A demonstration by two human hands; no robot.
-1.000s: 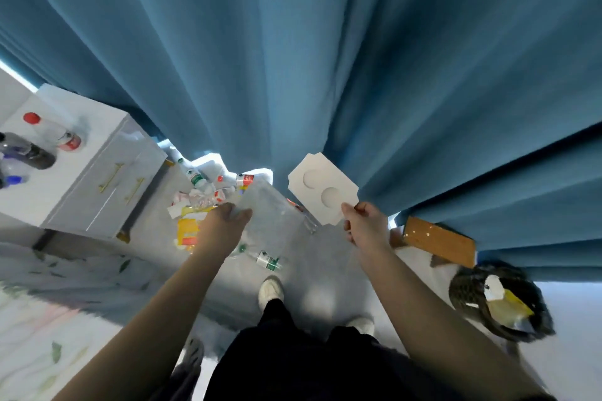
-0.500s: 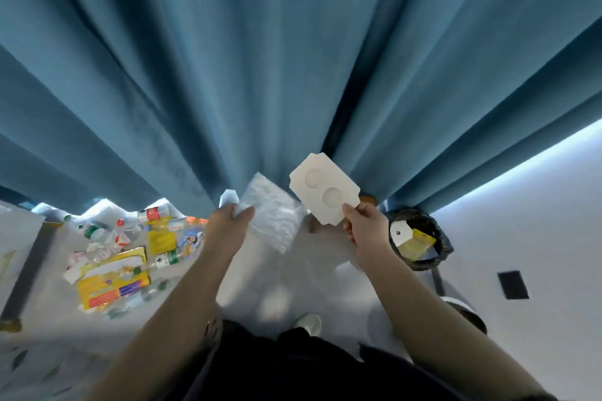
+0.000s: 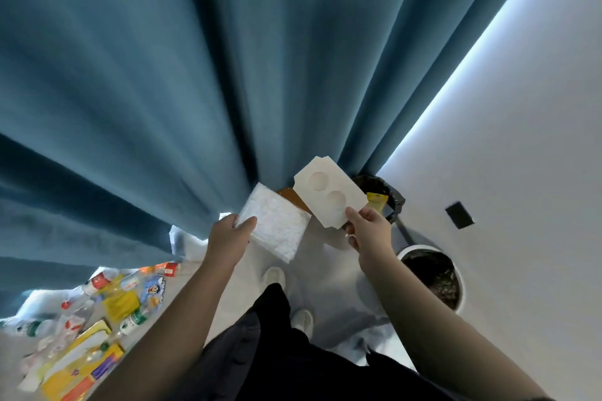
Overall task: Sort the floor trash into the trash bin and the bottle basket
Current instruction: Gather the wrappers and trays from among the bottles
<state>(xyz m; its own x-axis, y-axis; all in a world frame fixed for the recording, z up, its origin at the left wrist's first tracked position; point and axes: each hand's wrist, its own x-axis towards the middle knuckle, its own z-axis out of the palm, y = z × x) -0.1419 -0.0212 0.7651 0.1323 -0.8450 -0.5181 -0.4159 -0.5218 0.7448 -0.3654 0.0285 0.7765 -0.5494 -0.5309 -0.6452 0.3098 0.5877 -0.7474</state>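
The white card tray (image 3: 329, 194) is hanging just in front of the black-lined trash bin (image 3: 395, 198) at the far right, with the right hand (image 3: 371, 231) keeping a pinching grip on its near edge. Left of it, the left hand (image 3: 229, 234) is gripping a clear plastic wrapper (image 3: 277, 228) by one corner. The carrying step looks to be in hand. Next, each grip needs bringing over the bin's rim and opening. Bottles and packets (image 3: 123, 303) are lying on the floor, near left.
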